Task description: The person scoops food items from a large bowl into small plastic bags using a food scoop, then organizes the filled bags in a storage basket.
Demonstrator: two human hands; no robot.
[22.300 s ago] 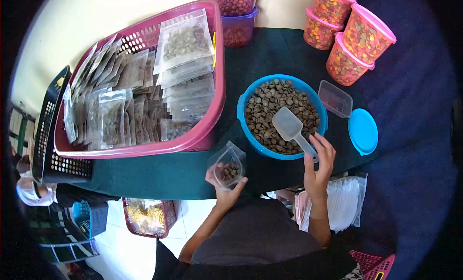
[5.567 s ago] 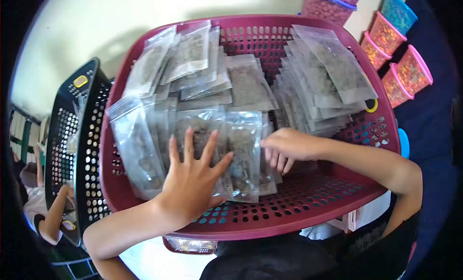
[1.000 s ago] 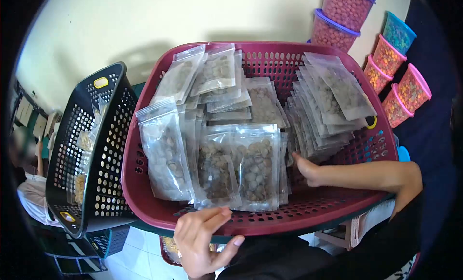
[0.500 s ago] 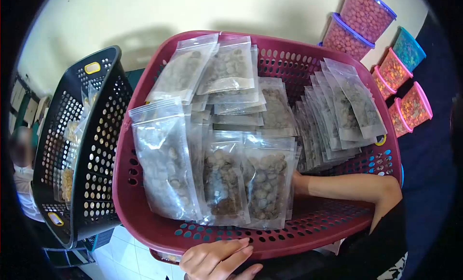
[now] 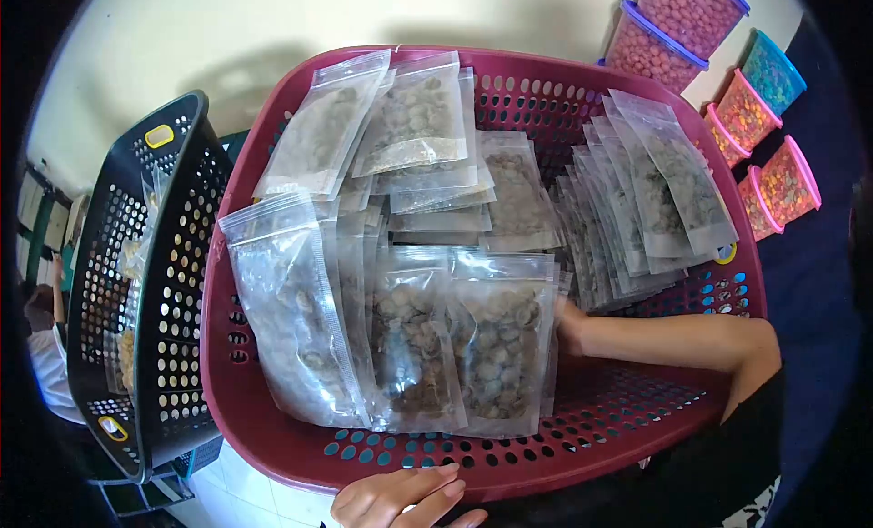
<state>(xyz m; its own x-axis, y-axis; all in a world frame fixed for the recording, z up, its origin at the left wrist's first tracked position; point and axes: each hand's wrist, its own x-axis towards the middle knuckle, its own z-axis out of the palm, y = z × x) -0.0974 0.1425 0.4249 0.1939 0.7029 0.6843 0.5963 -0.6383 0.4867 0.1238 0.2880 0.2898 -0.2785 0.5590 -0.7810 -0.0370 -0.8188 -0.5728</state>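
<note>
A maroon perforated basket (image 5: 273, 455) holds several clear zip-top pouches, filled with greyish-brown, rounded pieces. My right hand (image 5: 571, 330) reaches in from the right side, beside the front upright pouch (image 5: 496, 346); its fingers are hidden behind the pouches. At the basket's near rim, my left hand (image 5: 400, 499) lies with fingers extended and thumb apart, fingertips at the rim. A large shiny pouch (image 5: 291, 310) leans at the left, and a fanned row of pouches (image 5: 668, 178) stands at the right.
A black perforated basket (image 5: 177, 346) with a few bags stands left, a person partly visible beyond it. Upper right are tubs of pink pieces (image 5: 655, 60), a teal-lidded tub (image 5: 771, 73) and pink-lidded tubs of orange pieces (image 5: 787, 182). White tiled floor (image 5: 245, 478) shows below.
The view has shifted slightly, so the baskets sit a little further left. My hands stay in nearly the same places. The person behind the black basket now shows a raised arm.
</note>
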